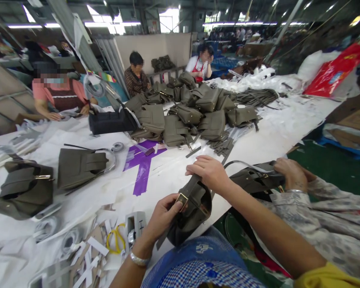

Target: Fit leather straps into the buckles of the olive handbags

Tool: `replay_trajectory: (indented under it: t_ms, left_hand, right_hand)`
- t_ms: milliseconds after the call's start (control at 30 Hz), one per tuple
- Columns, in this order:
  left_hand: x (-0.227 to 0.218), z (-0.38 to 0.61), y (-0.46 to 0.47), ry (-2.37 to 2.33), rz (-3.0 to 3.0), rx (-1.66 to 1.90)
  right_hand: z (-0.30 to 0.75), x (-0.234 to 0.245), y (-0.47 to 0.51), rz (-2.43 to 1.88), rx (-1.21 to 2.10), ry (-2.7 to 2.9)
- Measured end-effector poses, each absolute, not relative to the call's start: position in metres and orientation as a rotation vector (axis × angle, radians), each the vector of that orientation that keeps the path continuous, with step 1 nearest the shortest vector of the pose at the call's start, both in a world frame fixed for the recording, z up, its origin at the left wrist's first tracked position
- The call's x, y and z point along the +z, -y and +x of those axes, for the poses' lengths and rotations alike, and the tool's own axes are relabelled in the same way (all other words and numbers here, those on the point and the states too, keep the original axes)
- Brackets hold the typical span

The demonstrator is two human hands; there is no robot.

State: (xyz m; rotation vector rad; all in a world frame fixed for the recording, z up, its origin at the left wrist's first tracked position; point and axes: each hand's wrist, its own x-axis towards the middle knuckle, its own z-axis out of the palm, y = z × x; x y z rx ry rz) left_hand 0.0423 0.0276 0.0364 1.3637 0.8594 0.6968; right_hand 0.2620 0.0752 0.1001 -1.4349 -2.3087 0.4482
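A dark olive handbag (200,202) rests at the table edge against my lap, tilted, with its opening facing up and right. My left hand (163,216) pinches the strap at its gold buckle (182,199), thumb pressed on the metal. Farther up the same strap, my right hand (211,172) is closed around the strap end, its fingers curled over the top of the bag. The bag's lower part is partly hidden by my left hand and the apron (198,244).
Many olive bags (210,100) are piled mid-table, near grey strips (222,146) and purple tape (142,182). Two more bags (81,166) stand left. Yellow scissors (116,239) and a tape dispenser (135,226) lie near my left arm. A co-worker's hand (292,172) holds another bag at right.
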Motion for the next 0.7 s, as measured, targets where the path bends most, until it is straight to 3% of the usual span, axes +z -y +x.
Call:
replay_trajectory:
  t_ms: [133, 267, 400, 533, 700]
  left_hand:
    - [0.023, 0.06, -0.022, -0.855, 1.329, 0.701]
    - [-0.004, 0.061, -0.014, -0.908, 1.328, 0.694]
    - [-0.011, 0.059, -0.006, -0.914, 1.358, 0.685]
    - [-0.008, 0.066, -0.001, -0.901, 1.357, 0.655]
    - [-0.013, 0.078, 0.001, -1.095, 1.324, 0.725]
  right_hand:
    - [0.269, 0.088, -0.069, -1.462, 0.325, 2.28]
    - [0.282, 0.048, -0.039, -1.617, 0.412, 2.024]
    - [0.278, 0.016, -0.015, -1.663, 0.906, 1.326]
    - [0.258, 0.01, -0.02, -1.254, 1.585, 0.731]
    - [0.239, 0.023, -0.021, -1.09, 1.63, 0.479]
